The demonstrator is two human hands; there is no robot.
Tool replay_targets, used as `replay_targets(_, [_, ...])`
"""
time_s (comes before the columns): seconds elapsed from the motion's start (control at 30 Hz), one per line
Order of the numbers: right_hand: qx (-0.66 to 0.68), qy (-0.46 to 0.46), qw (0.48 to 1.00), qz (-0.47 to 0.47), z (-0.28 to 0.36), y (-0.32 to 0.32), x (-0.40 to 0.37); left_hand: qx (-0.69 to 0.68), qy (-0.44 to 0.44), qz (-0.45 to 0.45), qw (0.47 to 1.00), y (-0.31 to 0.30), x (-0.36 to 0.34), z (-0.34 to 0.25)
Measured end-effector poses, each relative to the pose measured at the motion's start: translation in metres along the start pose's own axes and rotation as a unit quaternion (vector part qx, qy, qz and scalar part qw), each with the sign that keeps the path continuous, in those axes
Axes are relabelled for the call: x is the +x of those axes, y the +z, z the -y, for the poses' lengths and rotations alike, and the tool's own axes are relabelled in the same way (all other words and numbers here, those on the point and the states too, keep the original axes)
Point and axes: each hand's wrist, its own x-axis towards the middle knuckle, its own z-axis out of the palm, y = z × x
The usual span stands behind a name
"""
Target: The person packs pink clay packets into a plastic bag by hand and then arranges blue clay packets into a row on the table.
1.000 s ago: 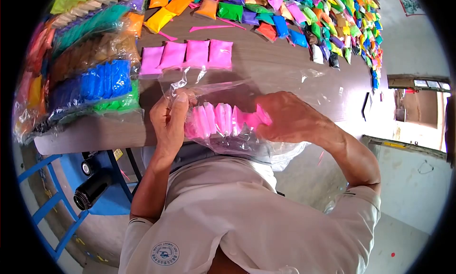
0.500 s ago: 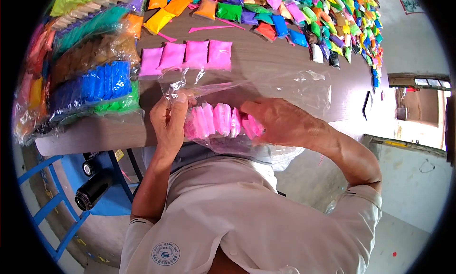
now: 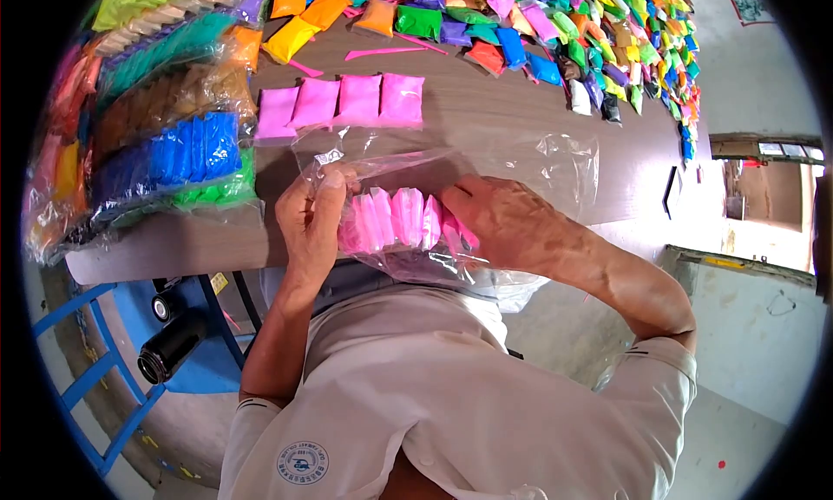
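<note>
A clear plastic bag (image 3: 542, 166) lies across the front of the table, with a row of small bright pink packets (image 3: 406, 218) standing on edge in it. My left hand (image 3: 314, 218) pinches the bag's left side, thumb on top, just left of the row. At the row's right end, my right hand (image 3: 512, 222) curls its fingers around the last pink packets; its fingertips are partly hidden behind them. Beyond the bag, several larger pink packets (image 3: 360, 99) lie flat side by side on the table.
Bags of sorted packets (image 3: 173, 144) are stacked at the left. Loose packets of many colours (image 3: 590, 40) cover the back and right of the table (image 3: 486, 110). Pink strips (image 3: 382, 53) lie among them. A black bottle (image 3: 169, 348) rests on a blue chair (image 3: 204, 370) at lower left.
My right hand has shifted slightly and pressed the right-end packets closer to the others. The row leans a little more, and the bag's right part has moved slightly left.
</note>
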Motion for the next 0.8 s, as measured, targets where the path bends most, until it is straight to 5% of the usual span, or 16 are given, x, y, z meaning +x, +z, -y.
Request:
replay_targets(0.5, [0.073, 0.142, 0.983, 0.09, 0.007, -0.021, 0.002, -0.006, 0.016, 0.007, 1.0, -0.001, 0.001, 0.003])
replay_targets(0.8, [0.09, 0.139, 0.982, 0.091, 0.004, -0.024, 0.005, 0.001, 0.006, -0.012, 1.0, 0.001, 0.001, -0.001])
